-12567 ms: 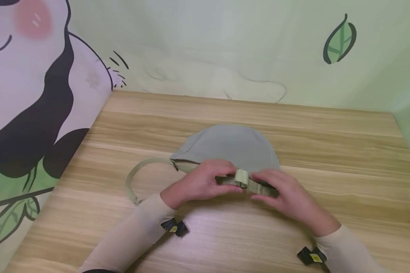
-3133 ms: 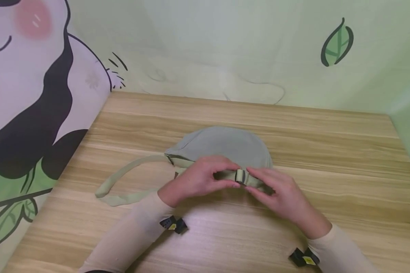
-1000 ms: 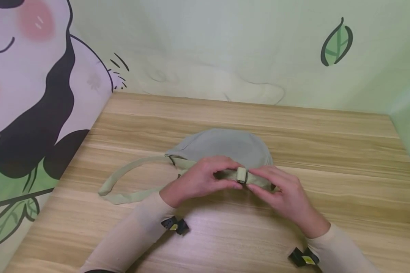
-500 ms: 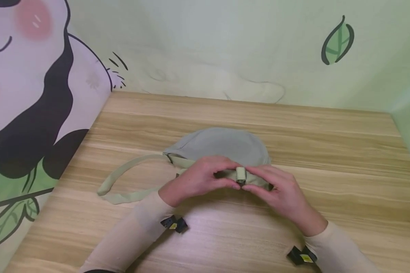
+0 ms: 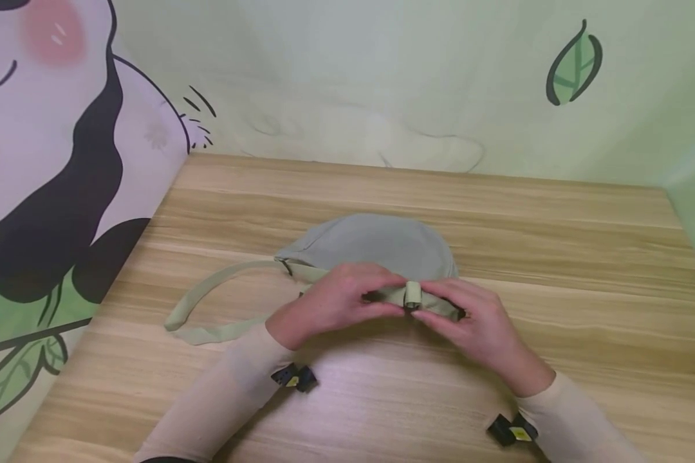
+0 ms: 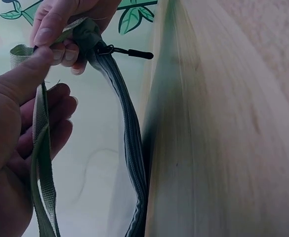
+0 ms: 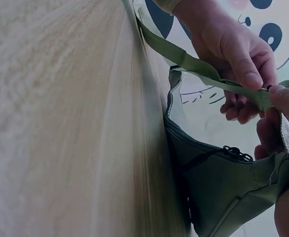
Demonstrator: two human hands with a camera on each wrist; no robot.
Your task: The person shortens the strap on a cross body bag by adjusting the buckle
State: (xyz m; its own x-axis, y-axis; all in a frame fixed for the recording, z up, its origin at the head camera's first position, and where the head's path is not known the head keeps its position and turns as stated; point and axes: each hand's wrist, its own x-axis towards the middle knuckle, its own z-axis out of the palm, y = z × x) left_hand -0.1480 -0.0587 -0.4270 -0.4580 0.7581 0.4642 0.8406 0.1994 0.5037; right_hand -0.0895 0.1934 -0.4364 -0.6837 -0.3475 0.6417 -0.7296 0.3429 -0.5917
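A grey-green sling bag lies on the table, its rounded side away from me and its light green webbing strap looping out to the left. My left hand pinches this strap between thumb and fingers. Just to its right, my right hand pinches the strap near the bag's right end. Between the fingertips of both hands a short webbing loop stands up at the strap's slider, which is mostly hidden. Along the bag's edge runs a zipper with a dark cord pull.
The wood-grain table stretches out around the bag on all sides. A pale green wall with a painted leaf stands behind it, and a panda picture covers the left wall. Small dark cameras sit on both sleeved wrists.
Since the earliest frame, the strap's left loop has grown longer and the bag has shifted slightly left. In the last half second, the small webbing loop has moved slightly right; both hands keep pinching.
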